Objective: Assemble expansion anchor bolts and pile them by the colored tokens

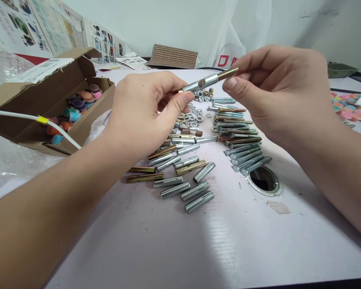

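My left hand [147, 106] pinches a silver sleeve [201, 83] with an oval mark or hole in its side. A brassy threaded bolt end [228, 74] sticks out of the sleeve to the right, so the two form one expansion bolt held tilted above the table. My right hand [276, 88] has its fingers curled and its thumb and forefinger at the threaded tip; part of that contact is hidden. Below lie loose silver and brassy sleeves [199, 202] in a scattered group. To their right, several bolts [248, 154] lie side by side in a column.
Washers and nuts [195, 114] are heaped behind the sleeves. An open cardboard box [100, 102] with colourful small pieces stands left, a white cable [58, 127] crossing before it. A round grommet hole [264, 180] is at right, with more colourful pieces [350, 108] beyond my right arm.
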Demonstrator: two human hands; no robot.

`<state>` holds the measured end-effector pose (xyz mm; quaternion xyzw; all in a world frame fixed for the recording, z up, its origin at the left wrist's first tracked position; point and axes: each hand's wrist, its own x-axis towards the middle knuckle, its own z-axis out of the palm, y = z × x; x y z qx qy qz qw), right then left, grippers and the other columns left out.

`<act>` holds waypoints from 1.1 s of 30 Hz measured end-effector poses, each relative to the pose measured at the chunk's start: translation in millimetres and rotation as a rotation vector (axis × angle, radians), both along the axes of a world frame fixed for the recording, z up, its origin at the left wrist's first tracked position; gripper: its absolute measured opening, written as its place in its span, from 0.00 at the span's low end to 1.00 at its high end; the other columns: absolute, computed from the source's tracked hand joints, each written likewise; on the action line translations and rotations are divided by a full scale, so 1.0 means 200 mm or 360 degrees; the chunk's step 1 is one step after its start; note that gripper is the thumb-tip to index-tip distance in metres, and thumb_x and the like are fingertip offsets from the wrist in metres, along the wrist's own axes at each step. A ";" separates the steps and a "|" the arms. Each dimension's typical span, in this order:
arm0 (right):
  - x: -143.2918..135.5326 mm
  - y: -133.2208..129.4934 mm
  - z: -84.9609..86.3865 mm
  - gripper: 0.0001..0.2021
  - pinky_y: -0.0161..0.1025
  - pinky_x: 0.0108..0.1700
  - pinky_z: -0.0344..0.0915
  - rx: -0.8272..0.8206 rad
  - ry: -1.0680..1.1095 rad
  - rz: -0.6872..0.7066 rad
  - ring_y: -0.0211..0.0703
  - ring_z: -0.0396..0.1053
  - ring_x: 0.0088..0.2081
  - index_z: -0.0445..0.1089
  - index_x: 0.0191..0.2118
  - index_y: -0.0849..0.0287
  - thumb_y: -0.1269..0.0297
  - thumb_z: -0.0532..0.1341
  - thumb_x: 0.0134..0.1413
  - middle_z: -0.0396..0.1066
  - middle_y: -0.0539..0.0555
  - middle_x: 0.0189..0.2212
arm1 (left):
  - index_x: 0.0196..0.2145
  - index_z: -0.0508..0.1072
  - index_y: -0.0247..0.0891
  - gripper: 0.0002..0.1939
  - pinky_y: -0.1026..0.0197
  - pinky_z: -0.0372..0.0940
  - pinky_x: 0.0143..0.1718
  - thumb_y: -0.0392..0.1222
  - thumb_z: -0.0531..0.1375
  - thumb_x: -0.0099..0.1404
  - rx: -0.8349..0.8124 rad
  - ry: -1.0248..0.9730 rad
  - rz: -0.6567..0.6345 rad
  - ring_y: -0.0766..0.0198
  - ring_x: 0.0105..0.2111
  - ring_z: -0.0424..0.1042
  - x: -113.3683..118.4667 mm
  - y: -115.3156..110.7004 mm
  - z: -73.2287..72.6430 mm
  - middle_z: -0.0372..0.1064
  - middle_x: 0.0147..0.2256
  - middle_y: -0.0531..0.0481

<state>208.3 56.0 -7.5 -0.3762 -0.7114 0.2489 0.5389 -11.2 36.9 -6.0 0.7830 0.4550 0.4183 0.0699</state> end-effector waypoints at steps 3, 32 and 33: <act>0.00 -0.02 0.00 0.02 0.35 0.39 0.65 -0.0219 0.0215 0.0248 0.33 0.70 0.34 0.78 0.36 0.60 0.71 0.67 0.56 0.73 0.49 0.31 | 0.38 0.82 0.47 0.14 0.52 0.70 0.35 0.54 0.59 0.69 -0.0002 0.0018 -0.0023 0.57 0.33 0.77 0.00 -0.01 0.00 0.80 0.32 0.52; 0.00 0.00 0.04 0.10 0.36 0.36 0.64 -0.0622 0.0333 0.0264 0.39 0.67 0.37 0.72 0.36 0.56 0.56 0.61 0.65 0.65 0.53 0.31 | 0.28 0.79 0.43 0.16 0.56 0.72 0.31 0.52 0.59 0.68 -0.0118 -0.0154 -0.0094 0.58 0.31 0.77 0.05 -0.04 0.00 0.80 0.30 0.52; 0.00 -0.01 0.04 0.11 0.37 0.37 0.64 -0.0507 0.0259 0.0199 0.40 0.67 0.37 0.73 0.36 0.56 0.56 0.60 0.66 0.66 0.53 0.31 | 0.28 0.79 0.43 0.16 0.57 0.72 0.30 0.52 0.59 0.68 -0.0136 -0.0176 -0.0097 0.59 0.31 0.77 0.05 -0.04 0.00 0.80 0.30 0.52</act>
